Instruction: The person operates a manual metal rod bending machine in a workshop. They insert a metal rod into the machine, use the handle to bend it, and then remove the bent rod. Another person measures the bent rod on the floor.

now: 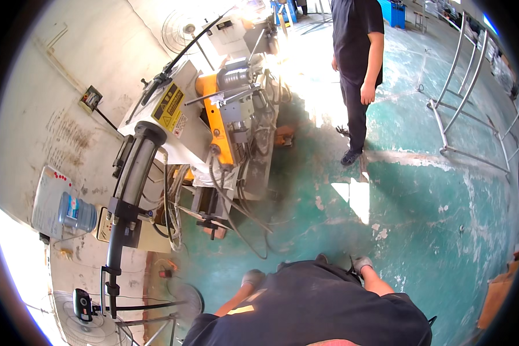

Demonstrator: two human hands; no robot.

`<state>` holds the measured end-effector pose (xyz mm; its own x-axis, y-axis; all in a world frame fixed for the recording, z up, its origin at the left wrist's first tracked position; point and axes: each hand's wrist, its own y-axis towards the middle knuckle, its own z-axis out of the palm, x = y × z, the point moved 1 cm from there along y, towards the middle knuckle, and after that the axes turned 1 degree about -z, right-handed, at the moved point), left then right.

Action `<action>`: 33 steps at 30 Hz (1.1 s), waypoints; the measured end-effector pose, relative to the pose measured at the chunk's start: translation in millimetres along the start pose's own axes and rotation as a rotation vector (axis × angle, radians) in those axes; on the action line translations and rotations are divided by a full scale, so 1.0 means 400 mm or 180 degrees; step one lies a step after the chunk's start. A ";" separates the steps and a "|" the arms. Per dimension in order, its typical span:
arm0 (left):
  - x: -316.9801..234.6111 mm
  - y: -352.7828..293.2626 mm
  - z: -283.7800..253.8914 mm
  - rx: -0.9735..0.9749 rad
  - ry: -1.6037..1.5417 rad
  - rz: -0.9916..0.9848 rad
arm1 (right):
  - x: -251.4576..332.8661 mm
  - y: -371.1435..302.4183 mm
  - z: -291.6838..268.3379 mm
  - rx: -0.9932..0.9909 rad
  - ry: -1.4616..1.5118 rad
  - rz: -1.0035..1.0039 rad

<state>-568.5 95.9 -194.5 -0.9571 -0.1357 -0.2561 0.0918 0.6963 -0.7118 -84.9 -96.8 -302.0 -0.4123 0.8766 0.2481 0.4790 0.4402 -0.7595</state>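
My left hand (252,278), in a pale grey work glove, hangs by my left side over the green floor. Its fingers are too small and foreshortened to read. On my right side my right hand (360,263), gloved the same way, is held low beside the dark shirt. A thin dark strip shows at its inner edge, and I cannot make out whether it is held. Nearest to my left hand, though apart from it, are loose hoses (263,242) from a machine with an orange arm plate (218,128) and a long grey-black cylinder (134,173).
Ahead stands a person (357,63) in dark clothes, arms down. To the right is a metal tube frame (467,104), with a cardboard box (496,297) near the rim. A water bottle (79,213), a whiteboard (47,199) and a stand fan (78,323) are on the left.
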 end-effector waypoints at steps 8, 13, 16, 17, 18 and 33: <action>-0.039 0.004 0.037 -0.0004 -0.0394 -0.0369 | -0.032 0.081 -0.007 0.0081 0.0045 -0.0001; -0.077 0.027 0.023 0.0284 0.0093 0.0086 | -0.070 0.242 0.017 0.0016 0.0107 -0.0256; -0.122 0.075 0.016 0.0459 0.0431 0.0202 | -0.078 0.300 0.020 -0.0227 0.0624 -0.0273; -0.123 0.105 0.021 0.0483 0.0539 0.0260 | -0.075 0.316 0.014 -0.0376 0.0824 -0.0317; -0.061 0.144 0.022 0.0434 0.0688 0.0241 | -0.015 0.307 0.024 -0.0242 0.0879 -0.0341; -0.184 0.319 -0.129 0.0268 0.0053 0.0350 | 0.075 0.258 -0.123 -0.0408 0.0787 0.0041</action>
<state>-500.5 231.0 -232.7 -0.9444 -0.0497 -0.3251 0.2183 0.6447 -0.7326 -9.8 -15.4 -343.2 -0.2113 0.8962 0.3901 0.5836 0.4359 -0.6851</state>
